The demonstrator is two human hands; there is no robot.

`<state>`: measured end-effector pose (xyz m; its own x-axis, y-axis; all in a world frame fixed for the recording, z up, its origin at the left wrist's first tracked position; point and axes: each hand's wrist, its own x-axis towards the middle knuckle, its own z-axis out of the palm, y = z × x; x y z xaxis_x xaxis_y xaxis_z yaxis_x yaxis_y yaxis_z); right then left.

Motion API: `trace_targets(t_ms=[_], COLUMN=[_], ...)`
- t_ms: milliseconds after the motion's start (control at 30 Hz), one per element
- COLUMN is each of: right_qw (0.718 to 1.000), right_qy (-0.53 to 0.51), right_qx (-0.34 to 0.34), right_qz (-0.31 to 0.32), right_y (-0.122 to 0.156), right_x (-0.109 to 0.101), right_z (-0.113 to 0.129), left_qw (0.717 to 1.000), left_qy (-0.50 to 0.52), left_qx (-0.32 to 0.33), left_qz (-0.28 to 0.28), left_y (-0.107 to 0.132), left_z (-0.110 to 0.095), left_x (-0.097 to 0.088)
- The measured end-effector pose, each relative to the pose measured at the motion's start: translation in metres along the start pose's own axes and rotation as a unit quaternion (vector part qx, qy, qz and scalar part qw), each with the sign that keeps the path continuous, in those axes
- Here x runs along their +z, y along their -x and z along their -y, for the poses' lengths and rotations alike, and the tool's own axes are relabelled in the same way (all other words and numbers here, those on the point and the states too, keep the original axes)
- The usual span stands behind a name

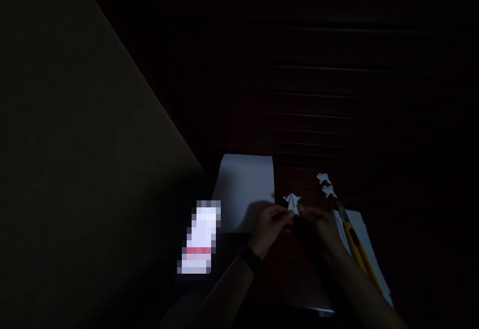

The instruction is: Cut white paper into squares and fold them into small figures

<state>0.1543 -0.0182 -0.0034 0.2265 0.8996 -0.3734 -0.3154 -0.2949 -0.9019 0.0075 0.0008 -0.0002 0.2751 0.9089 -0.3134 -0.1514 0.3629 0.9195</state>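
Observation:
The scene is very dark. A small white folded paper figure (292,203) with pointed tips is pinched between both hands. My left hand (268,227), with a dark band at the wrist, grips its lower left side. My right hand (321,223) grips its lower right side. Both hands have fingers closed on the paper over a dark wooden surface.
A white sheet of paper (245,187) lies just left of the hands. Two small folded paper pieces (326,185) lie to the upper right. A yellow utility knife (355,246) rests on another white sheet (368,249) at right. A blurred bright rectangle (201,238) sits at left.

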Motion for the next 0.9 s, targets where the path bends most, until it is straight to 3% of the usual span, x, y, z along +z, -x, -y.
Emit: trace_targets(t_ms=[167,533,900], right_qw=[0.998,0.991,0.967], right_qy=[-0.017,0.067,0.231], right_qx=[0.033,-0.01,-0.096], right_qz=[0.051,0.118,0.045], right_y=[0.0001,-0.0035,0.0005], right_x=[0.0001,-0.0075,-0.0035], right_z=[0.0001,-0.0049,0.0036], left_qw=[0.999,0.997,0.999], left_qy=[0.003,0.072,0.052], left_qx=[0.028,0.004,0.007], left_qz=[-0.026,0.001,-0.01], left_y=[0.0021,0.003,0.0022], left_z=[-0.004,0.0005,0.0003], left_x=[-0.0002,-0.0019,-0.0009])
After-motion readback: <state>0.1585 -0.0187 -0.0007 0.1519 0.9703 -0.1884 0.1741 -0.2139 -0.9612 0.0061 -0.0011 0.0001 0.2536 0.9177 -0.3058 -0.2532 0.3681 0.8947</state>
